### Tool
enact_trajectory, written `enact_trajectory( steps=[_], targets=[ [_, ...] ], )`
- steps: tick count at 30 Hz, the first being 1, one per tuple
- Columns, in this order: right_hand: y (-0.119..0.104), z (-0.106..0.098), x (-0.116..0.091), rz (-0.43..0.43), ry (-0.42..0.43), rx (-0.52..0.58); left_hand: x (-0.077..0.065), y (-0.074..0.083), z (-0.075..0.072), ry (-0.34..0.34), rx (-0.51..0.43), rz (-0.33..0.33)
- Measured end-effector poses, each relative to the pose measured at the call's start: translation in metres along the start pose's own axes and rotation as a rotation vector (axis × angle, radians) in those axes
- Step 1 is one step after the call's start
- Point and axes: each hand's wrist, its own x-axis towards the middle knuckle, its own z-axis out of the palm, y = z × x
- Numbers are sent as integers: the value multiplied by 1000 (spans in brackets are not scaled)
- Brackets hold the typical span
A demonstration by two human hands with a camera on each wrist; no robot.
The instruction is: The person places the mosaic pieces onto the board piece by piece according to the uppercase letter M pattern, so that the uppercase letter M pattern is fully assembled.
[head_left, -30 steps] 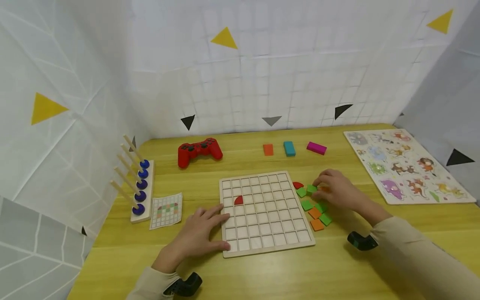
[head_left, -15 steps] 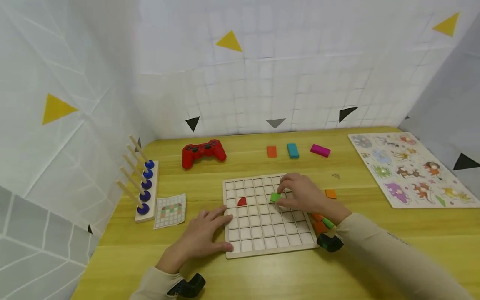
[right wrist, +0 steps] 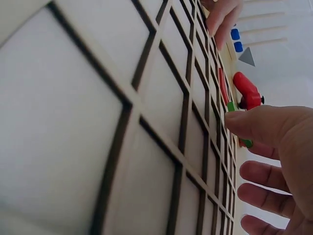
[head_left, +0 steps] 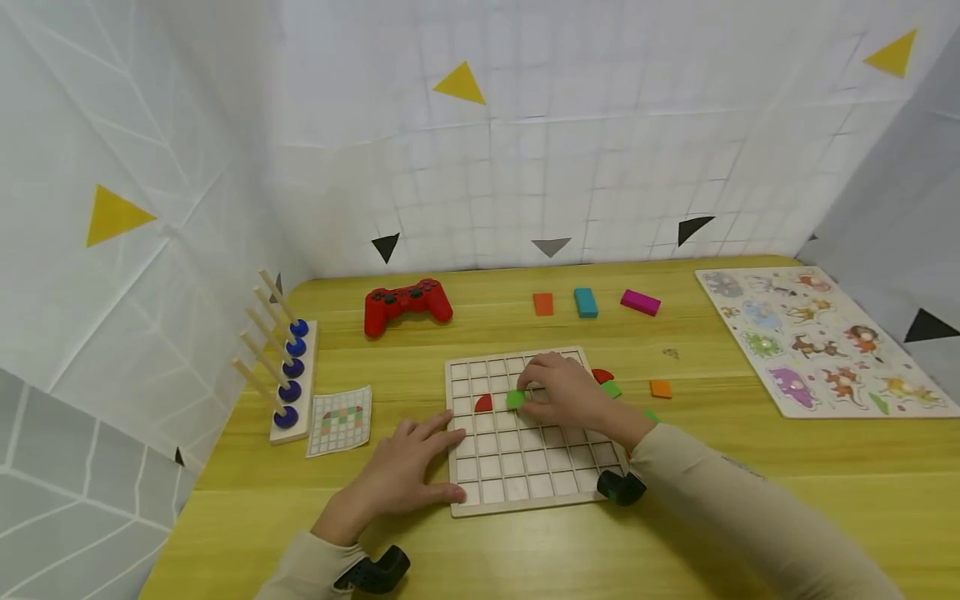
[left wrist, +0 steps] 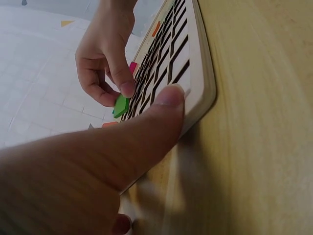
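Observation:
A wooden grid board [head_left: 525, 505] lies on the table with a red quarter-circle tile [head_left: 483, 404] in one of its cells. My right hand [head_left: 568, 393] is over the board and pinches a green square tile [head_left: 515, 400] between thumb and fingers, just right of the red tile. In the left wrist view the green tile [left wrist: 121, 106] appears tilted at the right hand's fingertips, close to the grid. The left hand [head_left: 405, 467] rests on the board's left edge with thumb and fingers spread. More green tiles [head_left: 611, 389] and another red tile [head_left: 602, 376] lie right of the board, partly hidden by the right arm.
Left of the board are a printed pattern card [head_left: 340, 422] and a peg stand [head_left: 303, 379] with blue beads. Behind it sit a red game controller [head_left: 407, 306], an orange tile [head_left: 543, 304], a teal block [head_left: 586, 302] and a magenta block [head_left: 641, 302]. An animal puzzle [head_left: 825, 342] lies far right.
From the loose tiles at the right, my right hand has carried a green tile leftward over the board to beside the red one. The left hand stays on the board's edge.

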Motion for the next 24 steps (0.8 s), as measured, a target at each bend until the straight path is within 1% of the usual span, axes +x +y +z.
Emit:
enact_trajectory(
  steps=[6,13,17,24],
  targets=[
    [-5,6,6,0,-13,-10,-1,1,0,1,-4,-1],
    [-9,9,9,-32,18,-32,-1,1,0,3,-6,-2],
    [-10,9,10,-18,19,-41,-1,1,0,2,-1,-1],
    [-11,9,13,24,5,-21,0,1,-1,6,6,-2]
  ],
)
